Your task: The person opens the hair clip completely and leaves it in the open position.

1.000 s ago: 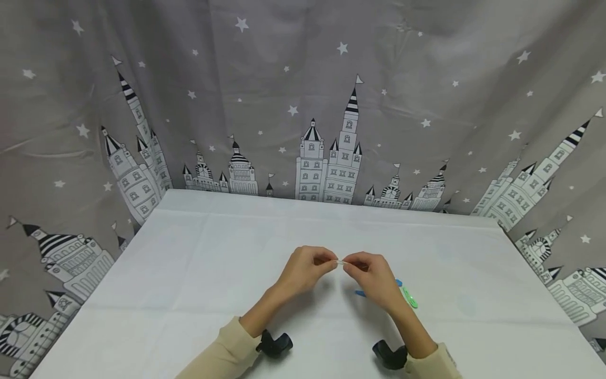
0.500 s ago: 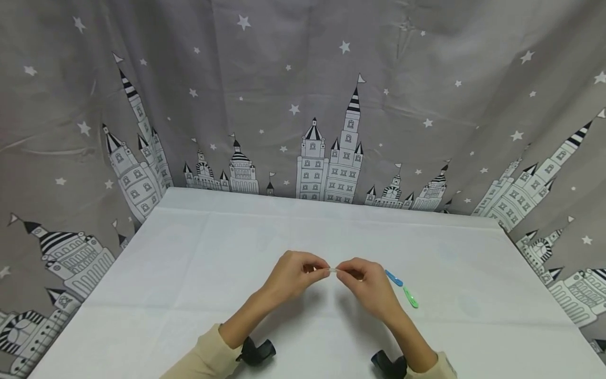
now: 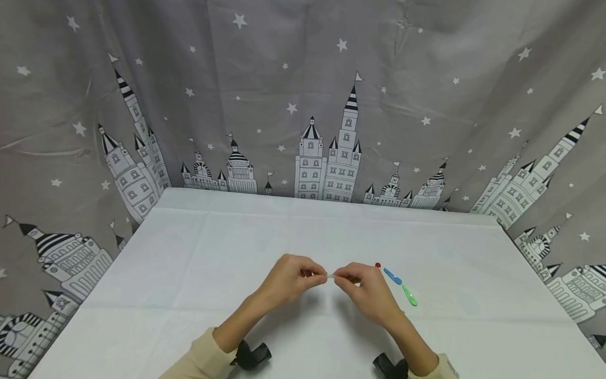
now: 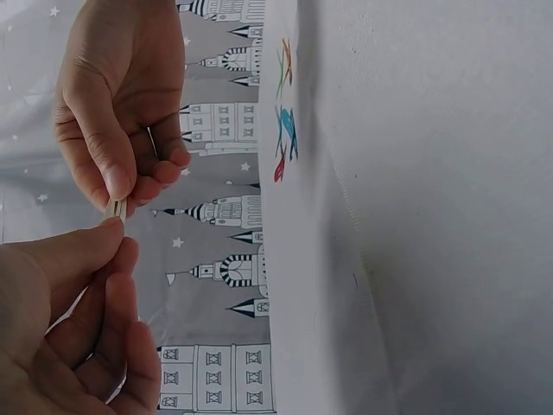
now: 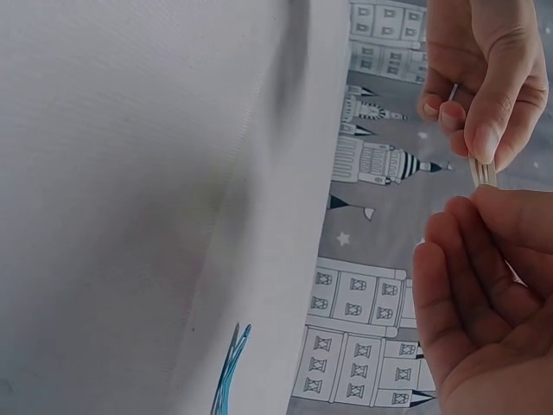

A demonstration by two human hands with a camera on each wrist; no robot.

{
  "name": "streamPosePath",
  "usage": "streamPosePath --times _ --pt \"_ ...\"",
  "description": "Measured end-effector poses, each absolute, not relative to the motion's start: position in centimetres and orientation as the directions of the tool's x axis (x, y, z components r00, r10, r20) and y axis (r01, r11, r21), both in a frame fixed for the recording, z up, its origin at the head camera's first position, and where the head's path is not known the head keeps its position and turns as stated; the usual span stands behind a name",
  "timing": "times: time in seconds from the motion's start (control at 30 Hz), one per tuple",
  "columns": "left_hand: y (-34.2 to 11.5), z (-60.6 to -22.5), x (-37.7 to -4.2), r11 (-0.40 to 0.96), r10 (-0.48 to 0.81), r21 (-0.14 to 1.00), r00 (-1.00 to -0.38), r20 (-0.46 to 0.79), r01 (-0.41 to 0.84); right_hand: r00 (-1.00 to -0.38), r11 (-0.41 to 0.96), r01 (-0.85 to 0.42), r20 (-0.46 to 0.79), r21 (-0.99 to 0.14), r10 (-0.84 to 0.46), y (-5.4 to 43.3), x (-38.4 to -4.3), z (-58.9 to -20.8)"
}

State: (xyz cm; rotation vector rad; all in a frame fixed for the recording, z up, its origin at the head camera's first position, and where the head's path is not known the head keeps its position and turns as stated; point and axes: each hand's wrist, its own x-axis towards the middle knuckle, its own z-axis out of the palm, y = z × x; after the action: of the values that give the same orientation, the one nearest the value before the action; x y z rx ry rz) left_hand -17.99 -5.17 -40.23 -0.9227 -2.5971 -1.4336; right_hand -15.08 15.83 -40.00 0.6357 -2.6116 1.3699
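Between my two hands, raised above the table, is a small cream snap hair clip (image 5: 484, 172), its slotted strips visible in both wrist views. My left hand (image 3: 289, 279) pinches one end with thumb and forefinger. The other end sits between the thumb and fingers of my right hand (image 3: 366, 289). Fingertips cover much of the clip. Just beyond and right of my right hand lie a blue hair clip (image 3: 392, 276) and a green hair clip (image 3: 409, 296). A red clip (image 3: 377, 265) shows partly behind that hand.
A white cloth covers the table (image 3: 213, 252). Behind it hangs a grey curtain (image 3: 265, 79) printed with castles and stars. Black wrist mounts (image 3: 253, 356) sit under both forearms. The left wrist view also shows an orange piece (image 4: 288, 56) beside the green clip.
Both hands have moved left and slightly towards me, still gripping the cream hair clip. The blue and red clips have come out from behind my right hand.
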Motion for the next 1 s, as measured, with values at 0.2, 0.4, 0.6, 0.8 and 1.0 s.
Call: streamPosePath --times 0.2,0.4,0.6,0.8,1.0 --pt "-5.4 -40.2 -17.7 0.384 0.505 0.768 -0.813 0.29 0.512 -0.885 0.499 -0.456 0.316 -0.737 -0.342 15.8 -14.8 -40.2" --pt "-5.6 -40.4 -17.7 0.36 0.526 0.778 -0.801 0.286 0.515 -0.869 0.523 -0.488 0.337 -0.699 -0.362 15.7 -14.5 -40.4" --pt "-5.8 -40.3 -17.7 0.336 0.557 0.788 -0.784 0.275 0.516 -0.857 0.518 -0.512 0.366 -0.685 -0.362 15.7 -14.2 -40.5" --pt "-5.8 -40.2 -17.6 0.319 0.581 0.796 -0.77 0.265 0.515 -0.853 0.495 -0.519 0.384 -0.697 -0.354 15.8 -14.0 -40.6" --pt "-5.8 -40.1 -17.5 0.305 0.597 0.795 -0.756 0.269 0.524 -0.855 0.483 -0.514 0.379 -0.708 -0.354 15.9 -13.8 -40.7"
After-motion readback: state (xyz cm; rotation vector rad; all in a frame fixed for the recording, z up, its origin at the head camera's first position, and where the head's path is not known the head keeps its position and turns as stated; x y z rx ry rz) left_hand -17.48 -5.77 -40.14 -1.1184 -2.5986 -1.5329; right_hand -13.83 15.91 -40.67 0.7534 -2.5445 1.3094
